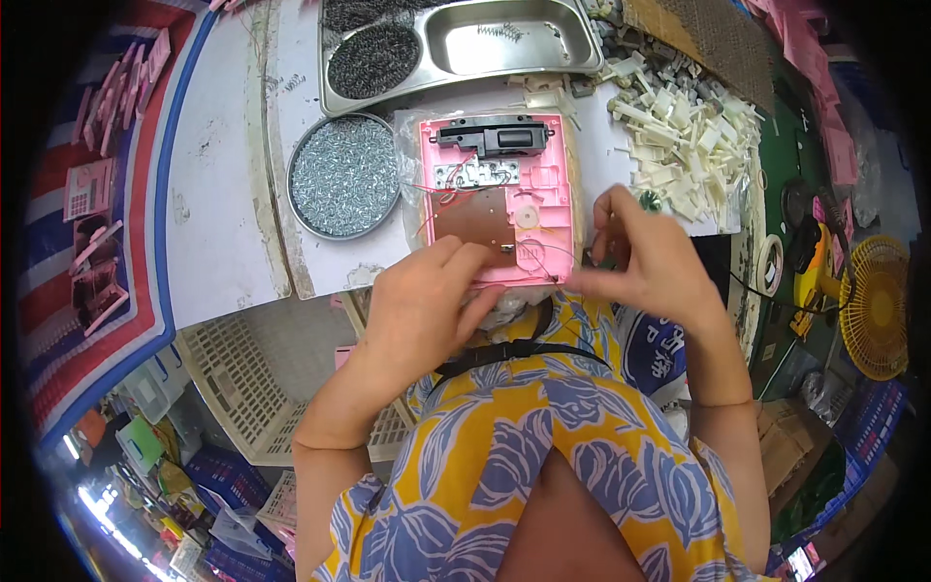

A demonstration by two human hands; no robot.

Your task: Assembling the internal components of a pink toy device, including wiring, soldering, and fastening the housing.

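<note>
Open casing (543, 165) sits on the table (213, 223) straight ahead, circuit board (472, 215) in its near half, speaker block (495, 136) at its far end. Round dish of screws (344, 177) just left of it. Steel tray (465, 44) behind both, springs in its left compartment. Heap of plastic clips (684, 145) to the right. Left hand (427, 291) and right hand (645, 257) at the casing's near edge.

The left hand (427, 301) rests on the near edge of a pink plastic housing (499, 194) lying open on the desk (223, 233). The right hand (650, 257) pinches thin wires beside it. A round tray of screws (344, 177) stands to the left.
</note>
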